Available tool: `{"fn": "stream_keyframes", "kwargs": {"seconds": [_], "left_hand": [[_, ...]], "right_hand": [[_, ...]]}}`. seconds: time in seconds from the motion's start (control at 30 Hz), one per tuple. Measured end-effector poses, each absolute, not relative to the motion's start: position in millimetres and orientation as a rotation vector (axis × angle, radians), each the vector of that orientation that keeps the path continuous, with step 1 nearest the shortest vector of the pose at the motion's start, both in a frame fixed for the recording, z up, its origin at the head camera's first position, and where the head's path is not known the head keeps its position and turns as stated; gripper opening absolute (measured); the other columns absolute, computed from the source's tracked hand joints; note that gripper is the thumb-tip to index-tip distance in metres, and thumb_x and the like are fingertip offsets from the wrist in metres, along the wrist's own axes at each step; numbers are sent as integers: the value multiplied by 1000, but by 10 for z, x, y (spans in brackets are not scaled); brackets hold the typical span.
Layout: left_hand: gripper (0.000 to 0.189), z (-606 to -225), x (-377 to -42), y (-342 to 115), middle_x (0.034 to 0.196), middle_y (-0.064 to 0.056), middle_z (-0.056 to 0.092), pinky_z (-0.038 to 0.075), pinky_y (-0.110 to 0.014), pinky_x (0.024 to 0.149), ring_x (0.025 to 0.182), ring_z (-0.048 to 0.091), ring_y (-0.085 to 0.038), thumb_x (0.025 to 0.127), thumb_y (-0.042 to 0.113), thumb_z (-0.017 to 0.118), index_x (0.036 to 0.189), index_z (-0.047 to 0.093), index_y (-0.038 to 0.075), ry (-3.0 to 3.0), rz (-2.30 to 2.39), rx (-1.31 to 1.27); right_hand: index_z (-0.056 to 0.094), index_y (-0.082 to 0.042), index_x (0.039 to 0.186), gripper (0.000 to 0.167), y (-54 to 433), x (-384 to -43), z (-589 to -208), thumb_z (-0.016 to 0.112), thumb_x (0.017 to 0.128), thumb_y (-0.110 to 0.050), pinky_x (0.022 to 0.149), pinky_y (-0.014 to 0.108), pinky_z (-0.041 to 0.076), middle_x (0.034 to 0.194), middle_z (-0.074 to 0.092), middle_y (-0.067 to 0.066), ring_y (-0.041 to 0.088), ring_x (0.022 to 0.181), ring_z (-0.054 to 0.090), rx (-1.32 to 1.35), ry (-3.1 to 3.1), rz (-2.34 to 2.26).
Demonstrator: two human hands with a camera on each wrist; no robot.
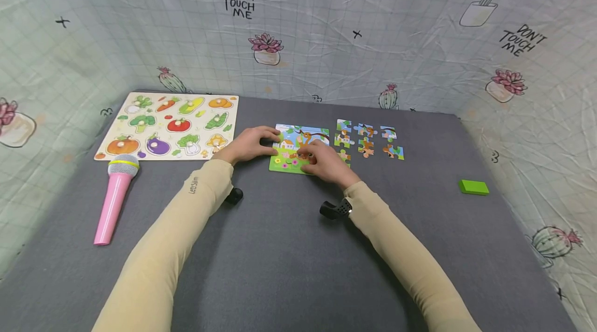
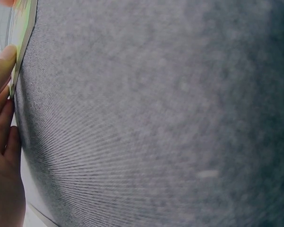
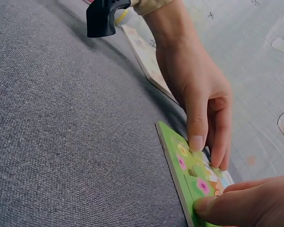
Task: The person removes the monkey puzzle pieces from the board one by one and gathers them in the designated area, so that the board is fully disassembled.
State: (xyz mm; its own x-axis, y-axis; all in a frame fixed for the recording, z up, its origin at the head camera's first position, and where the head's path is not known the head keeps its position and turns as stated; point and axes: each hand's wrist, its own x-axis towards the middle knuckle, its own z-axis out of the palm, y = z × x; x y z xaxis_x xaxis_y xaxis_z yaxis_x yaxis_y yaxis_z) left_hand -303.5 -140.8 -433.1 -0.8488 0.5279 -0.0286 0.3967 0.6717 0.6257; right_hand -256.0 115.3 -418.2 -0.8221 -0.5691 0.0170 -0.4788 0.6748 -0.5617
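A jigsaw puzzle board (image 1: 288, 165) with a green border and a picture of a house, tree and flowers lies mid-table. My left hand (image 1: 254, 144) rests at its left edge, thumb on the border and fingers stretched along the side. Over the board's lower right part, my right hand (image 1: 326, 162) has curled fingers and thumb at a puzzle piece (image 3: 202, 186) with a pink flower; the hand hides part of the picture. Several loose puzzle pieces (image 1: 366, 147) lie right of the board, one partly behind the right hand.
A wooden vegetable peg board (image 1: 186, 126) lies at the back left. In front of it is a pink toy microphone (image 1: 113, 202), its head against the board's edge. A green block (image 1: 473, 187) sits far right. Patterned cloth (image 1: 317, 26) hangs behind the table.
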Motion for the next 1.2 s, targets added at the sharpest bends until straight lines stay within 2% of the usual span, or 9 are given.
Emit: {"fn": "stream_keyframes", "kwargs": {"seconds": [0.23,0.4,0.5,0.83,1.0,1.2], "left_hand": [[42,-4327,-3031,-1407,146,-8,48,27,-45,116,139,37,-28,91,28,72,127,66,7,2684,926,763],[42,-4309,-3019,-1404,146,-8,48,28,-44,116,139,38,-28,90,27,72,126,66,7,2689,917,755],[41,-4298,-3011,-1402,146,-8,49,28,-44,116,138,38,-28,90,27,72,126,66,7,2691,908,749],[42,-4277,-3012,-1389,146,-8,48,27,-45,116,139,37,-28,91,27,71,127,66,6,2686,887,743],[42,-4272,-3017,-1390,146,-9,48,27,-46,116,139,37,-28,91,27,71,126,66,6,2684,886,751],[42,-4264,-3006,-1393,146,-9,48,28,-46,116,139,37,-29,91,27,72,126,66,6,2690,881,765]], "right_hand": [[56,-1,131,46,1140,-2546,-4184,72,89,-10,76,38,44,109,54,14,24,86,50,-853,2713,-912],[63,-3,112,26,1146,-2535,-4201,72,88,-7,75,37,44,105,52,14,24,86,49,-901,2709,-951],[68,-5,109,21,1147,-2522,-4199,72,89,-7,76,37,45,103,51,13,24,87,49,-910,2700,-955],[70,-7,119,30,1177,-2541,-4206,71,89,-7,79,37,47,107,53,13,25,93,50,-920,2672,-958],[66,-6,127,36,1209,-2558,-4218,69,92,-10,82,39,48,116,61,13,26,99,55,-923,2634,-954],[63,-6,132,39,1229,-2557,-4222,67,94,-11,82,39,46,122,58,14,26,102,53,-926,2605,-956]]}}
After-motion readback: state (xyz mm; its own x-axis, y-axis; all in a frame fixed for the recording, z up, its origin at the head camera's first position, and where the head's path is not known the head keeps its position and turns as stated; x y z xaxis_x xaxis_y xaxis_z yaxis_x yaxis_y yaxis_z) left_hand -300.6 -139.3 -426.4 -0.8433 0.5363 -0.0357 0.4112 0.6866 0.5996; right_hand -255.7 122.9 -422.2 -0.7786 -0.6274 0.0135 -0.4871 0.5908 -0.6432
